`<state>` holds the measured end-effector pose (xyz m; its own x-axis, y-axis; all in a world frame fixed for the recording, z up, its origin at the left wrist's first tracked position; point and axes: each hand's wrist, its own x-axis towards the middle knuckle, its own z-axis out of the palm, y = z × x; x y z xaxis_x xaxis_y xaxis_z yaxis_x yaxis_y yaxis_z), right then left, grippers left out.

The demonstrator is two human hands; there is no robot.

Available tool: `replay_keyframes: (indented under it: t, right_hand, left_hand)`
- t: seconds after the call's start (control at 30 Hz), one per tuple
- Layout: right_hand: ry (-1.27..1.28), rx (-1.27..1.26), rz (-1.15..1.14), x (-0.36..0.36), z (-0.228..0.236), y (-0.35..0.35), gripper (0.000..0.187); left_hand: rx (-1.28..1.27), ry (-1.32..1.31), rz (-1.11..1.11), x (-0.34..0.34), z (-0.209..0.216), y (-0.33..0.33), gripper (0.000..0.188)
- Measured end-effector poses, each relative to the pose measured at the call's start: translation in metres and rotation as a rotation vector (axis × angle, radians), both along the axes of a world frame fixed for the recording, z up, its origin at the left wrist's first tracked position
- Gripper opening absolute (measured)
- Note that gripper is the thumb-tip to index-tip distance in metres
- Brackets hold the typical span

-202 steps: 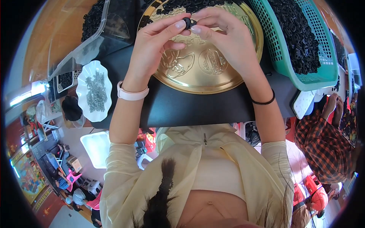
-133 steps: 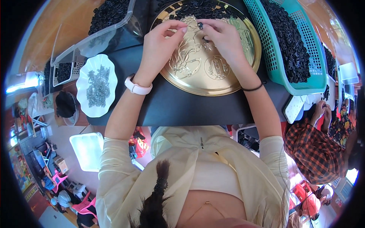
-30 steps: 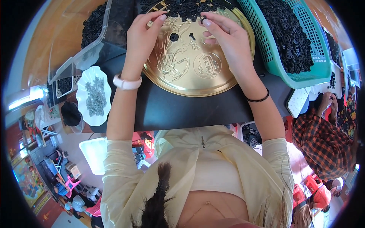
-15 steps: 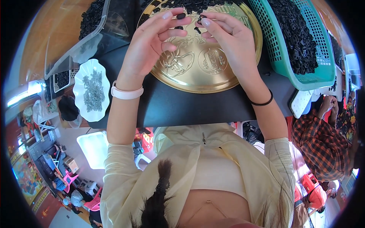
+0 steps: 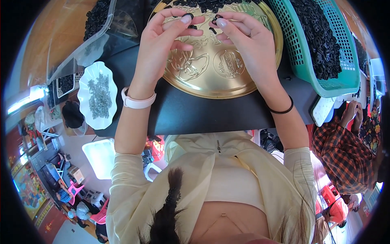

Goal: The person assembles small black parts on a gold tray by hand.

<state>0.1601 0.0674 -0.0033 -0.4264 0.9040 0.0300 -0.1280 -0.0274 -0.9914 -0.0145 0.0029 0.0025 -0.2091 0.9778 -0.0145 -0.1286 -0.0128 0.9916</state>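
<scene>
While both hands hover above the gold tray (image 5: 243, 77), each pinches its own small black part. Left hand (image 5: 160, 49): thumb and forefinger tips pressed together on a small black ring piece (image 5: 188, 16), other fingers curled loosely beneath. Right hand (image 5: 248, 44): forefinger and thumb closed on a second small black piece (image 5: 216, 18), remaining fingers folded in. The two pieces sit just apart, over the far half of the tray, with another loose black bit (image 5: 212, 30) just below them, against the tray's embossed face.

Judgement on handling: the parts look very light, likely moulded plastic or rubber, stiff enough to keep shape under a fingertip pinch. Small size is the main difficulty; a grip on the outer rim, pad to pad, seems safest, as a side squeeze could flick one loose. Not fragile by appearance.

Outward from the tray: heap of like black parts (image 5: 211, 4) on its far rim. Green mesh basket (image 5: 325, 61) full of the same, touching the tray's right side. White dish (image 5: 97, 99) of small grey metal bits well to its left. Clear plastic box (image 5: 87, 36) holding more black pieces, far left. Black table top (image 5: 195, 116) under all.
</scene>
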Motion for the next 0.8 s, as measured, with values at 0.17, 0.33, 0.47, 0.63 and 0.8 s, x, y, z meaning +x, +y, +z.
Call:
replay_keyframes:
  t: [0.17, 0.33, 0.47, 0.63, 0.8]
  right_hand:
    - [0.004, 0.003, 0.017, -0.001, -0.001, -0.002, 0.026]
    - [0.004, 0.004, 0.039, -0.002, -0.003, -0.005, 0.022]
    - [-0.028, 0.01, 0.026, -0.001, -0.002, -0.006, 0.021]
    - [-0.002, 0.031, 0.043, -0.003, -0.006, -0.005, 0.02]
    - [-0.028, 0.041, 0.029, -0.003, -0.009, -0.005, 0.02]
  left_hand:
    - [-0.055, -0.313, -0.099, -0.002, -0.003, 0.0, 0.021]
    - [-0.047, -0.258, -0.11, 0.004, -0.001, 0.0, 0.035]
    - [-0.059, -0.213, -0.178, 0.004, 0.0, 0.001, 0.044]
    - [-0.062, -0.265, -0.147, 0.009, -0.003, -0.001, 0.036]
    - [-0.089, -0.216, -0.147, 0.011, -0.002, -0.002, 0.041]
